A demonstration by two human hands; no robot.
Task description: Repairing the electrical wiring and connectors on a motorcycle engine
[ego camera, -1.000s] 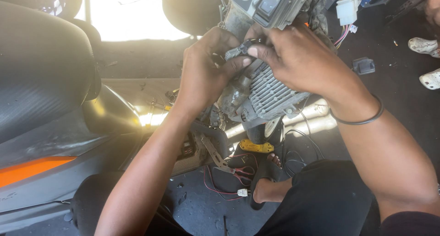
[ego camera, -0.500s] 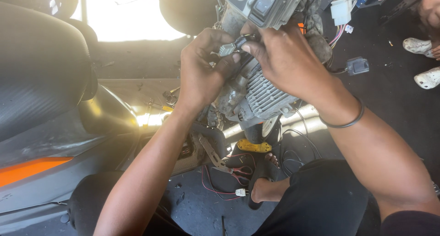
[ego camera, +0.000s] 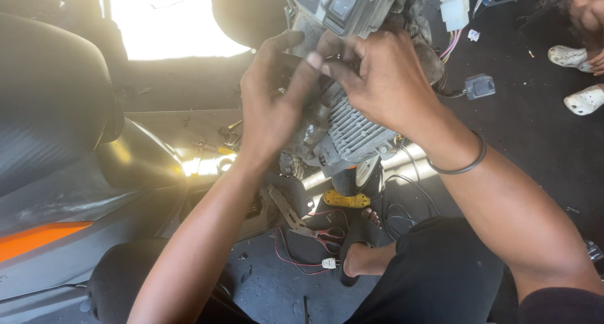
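Both my hands meet at the middle top of the head view, over a grey finned metal module [ego camera: 355, 132] on the underside of a scooter's handlebar head [ego camera: 343, 6]. My left hand [ego camera: 274, 100] curls its fingers around a dark wire bundle at the module's upper left. My right hand [ego camera: 390, 78], with a dark band on the wrist, pinches a small dark connector against the left fingertips. What lies between the fingertips is mostly hidden. A white plug with coloured wires [ego camera: 454, 12] hangs at the upper right.
The scooter's black seat [ego camera: 50, 104] and grey-orange body panel [ego camera: 44, 236] fill the left. Scissors with red handles [ego camera: 327, 237], a yellow tool [ego camera: 346, 200], a white plug on red wire [ego camera: 328, 263] and a black box [ego camera: 479, 86] lie on the dark floor. Another person's feet [ego camera: 582, 78] are at the right.
My view has shifted so the handlebar head sits higher in frame. Both hands stay on the connector, with the left fingers now stretched further across toward the right hand.
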